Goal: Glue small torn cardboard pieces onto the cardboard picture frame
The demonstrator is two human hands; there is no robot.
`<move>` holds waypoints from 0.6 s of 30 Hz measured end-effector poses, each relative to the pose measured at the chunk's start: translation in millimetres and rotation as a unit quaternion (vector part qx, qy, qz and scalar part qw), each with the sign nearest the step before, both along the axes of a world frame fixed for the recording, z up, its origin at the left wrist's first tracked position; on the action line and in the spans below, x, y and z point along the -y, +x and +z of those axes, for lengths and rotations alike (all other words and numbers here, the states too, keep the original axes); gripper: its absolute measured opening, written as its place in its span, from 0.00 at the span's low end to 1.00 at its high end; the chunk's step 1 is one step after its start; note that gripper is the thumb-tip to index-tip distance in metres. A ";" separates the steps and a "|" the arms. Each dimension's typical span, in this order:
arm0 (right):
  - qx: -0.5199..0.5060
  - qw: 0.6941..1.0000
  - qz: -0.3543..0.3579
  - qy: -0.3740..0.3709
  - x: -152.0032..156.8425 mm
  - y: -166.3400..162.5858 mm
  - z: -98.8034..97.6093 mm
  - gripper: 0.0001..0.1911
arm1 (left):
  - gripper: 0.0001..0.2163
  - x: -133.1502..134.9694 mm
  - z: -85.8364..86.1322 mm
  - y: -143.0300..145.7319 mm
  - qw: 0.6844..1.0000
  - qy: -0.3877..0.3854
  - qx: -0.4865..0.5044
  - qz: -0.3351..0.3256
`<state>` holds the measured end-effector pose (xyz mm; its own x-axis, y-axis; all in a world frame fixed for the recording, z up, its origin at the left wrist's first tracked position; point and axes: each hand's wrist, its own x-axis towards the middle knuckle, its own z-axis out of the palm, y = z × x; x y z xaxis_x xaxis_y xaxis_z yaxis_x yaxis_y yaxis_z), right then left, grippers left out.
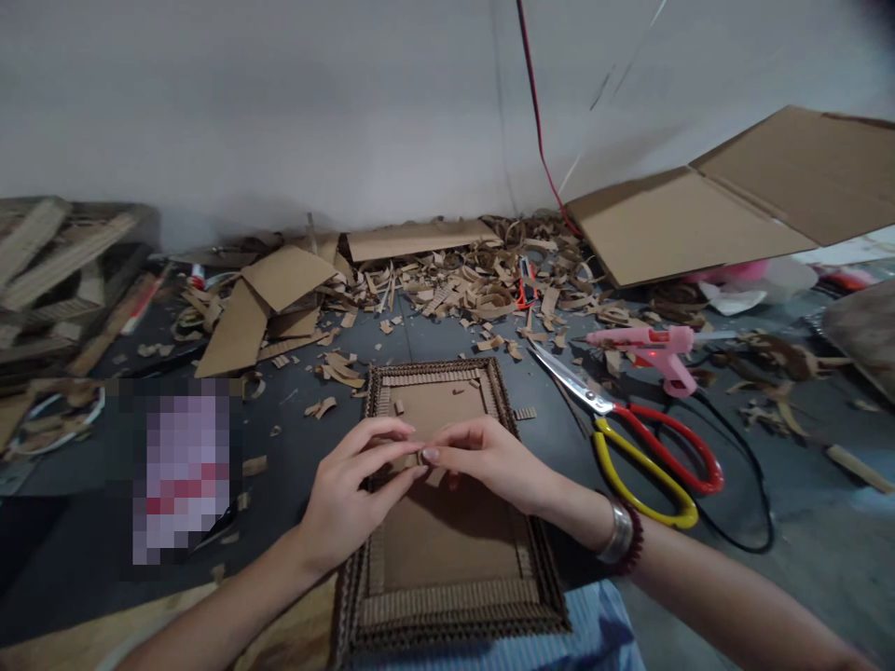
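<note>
Both hands meet above a rectangular cardboard panel edged with corrugated strips. My left hand pinches a small piece of cardboard between thumb and fingers. From the other side, my right hand grips the same small piece with thumb and forefinger; the fingers partly cover it. Several little cardboard bits lie on the panel just beyond the fingertips. Large scissors with one red and one yellow handle lie right of the panel, blades partly apart.
A pink glue gun with a black cord lies beyond the scissors. Cardboard scraps are heaped along the wall, with an orange cutter among them. A large cardboard sheet leans at back right; cardboard strips are stacked at left.
</note>
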<state>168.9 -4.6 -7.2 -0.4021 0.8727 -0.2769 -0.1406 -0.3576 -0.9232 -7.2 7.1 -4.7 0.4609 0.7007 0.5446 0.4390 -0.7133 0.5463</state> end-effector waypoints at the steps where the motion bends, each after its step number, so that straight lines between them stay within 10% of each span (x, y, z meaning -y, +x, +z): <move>1: -0.004 1.000 0.000 -0.005 0.0 0.0 0.3 0.14 | 0.04 -0.4 0.5 0.0 1.000 -0.006 0.000 -0.001; 18: -0.053 0.997 -0.038 0.034 4.6 -4.0 -2.3 0.08 | 0.02 -1.3 4.1 2.2 0.995 -0.093 0.030 -0.013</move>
